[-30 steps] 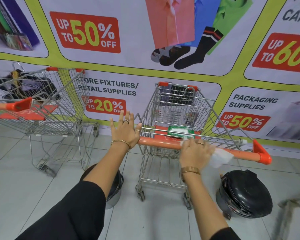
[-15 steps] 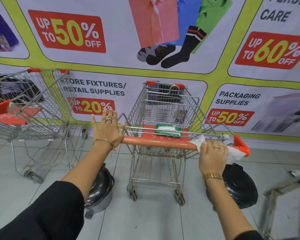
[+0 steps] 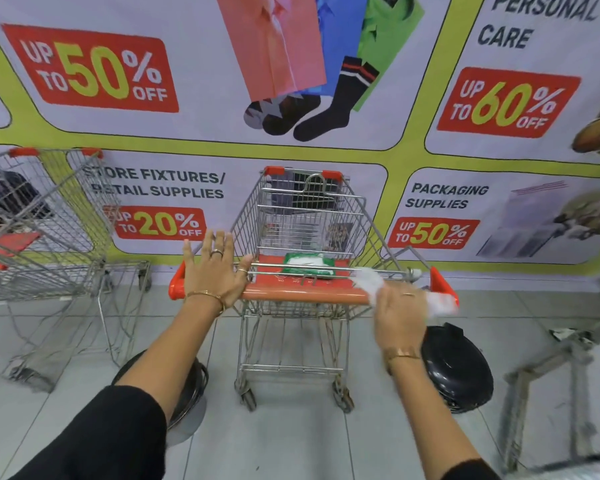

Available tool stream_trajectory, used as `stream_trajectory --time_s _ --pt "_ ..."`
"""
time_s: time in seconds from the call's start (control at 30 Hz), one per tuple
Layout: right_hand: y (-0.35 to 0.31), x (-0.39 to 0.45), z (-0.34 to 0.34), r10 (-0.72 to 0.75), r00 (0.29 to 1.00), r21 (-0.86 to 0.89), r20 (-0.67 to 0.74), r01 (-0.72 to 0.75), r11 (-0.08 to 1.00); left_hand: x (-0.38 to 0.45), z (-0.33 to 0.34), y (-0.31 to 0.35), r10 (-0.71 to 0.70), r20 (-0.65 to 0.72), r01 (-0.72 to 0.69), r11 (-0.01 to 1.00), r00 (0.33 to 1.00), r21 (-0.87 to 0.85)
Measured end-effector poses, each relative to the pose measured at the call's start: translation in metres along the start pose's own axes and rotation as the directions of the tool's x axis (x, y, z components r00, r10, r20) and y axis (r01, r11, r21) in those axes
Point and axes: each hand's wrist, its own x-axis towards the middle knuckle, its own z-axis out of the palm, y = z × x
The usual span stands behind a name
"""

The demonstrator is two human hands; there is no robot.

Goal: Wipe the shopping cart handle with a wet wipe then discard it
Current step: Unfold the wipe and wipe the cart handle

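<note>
Right hand is gripping wet wipe (blurred) at cart handle; left hand is lying open on it.

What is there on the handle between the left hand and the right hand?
In the head view, only a bare stretch of the orange handle lies between the left hand and the right hand, which holds the wet wipe.

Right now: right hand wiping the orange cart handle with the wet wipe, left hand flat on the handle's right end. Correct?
Not quite. The head view shows the left hand flat on the handle's left end, not the right. The right hand does hold the wet wipe against the handle near its right end.
</note>
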Motion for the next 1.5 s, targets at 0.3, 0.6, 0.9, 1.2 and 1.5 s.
stream_trajectory --time_s 0.3,0.6,0.9,1.2,1.5 --pt "-0.101 -0.028 0.026 -0.007 0.995 0.183 0.097 -0.011 0.983 -0.005 0.000 0.011 0.019 0.003 -0.019 1.000 1.000 -0.003" --pt "0.010 0.004 -0.006 0.151 0.988 0.049 -0.017 -0.150 0.987 -0.007 0.000 0.008 0.005 0.029 -0.004 1.000 1.000 -0.017" --pt "-0.107 -0.031 0.031 -0.093 0.987 0.108 0.131 0.079 0.991 -0.008 0.000 0.009 0.010 0.029 -0.011 1.000 1.000 0.026" --pt "0.012 -0.004 -0.005 0.099 0.995 0.020 -0.005 -0.099 0.995 -0.012 -0.001 0.010 0.009 0.022 -0.009 1.000 1.000 0.012" --pt "-0.096 -0.027 0.020 0.023 0.995 0.068 0.100 -0.030 0.997 -0.014 -0.002 0.014 0.018 0.040 -0.018 1.000 0.999 -0.002"
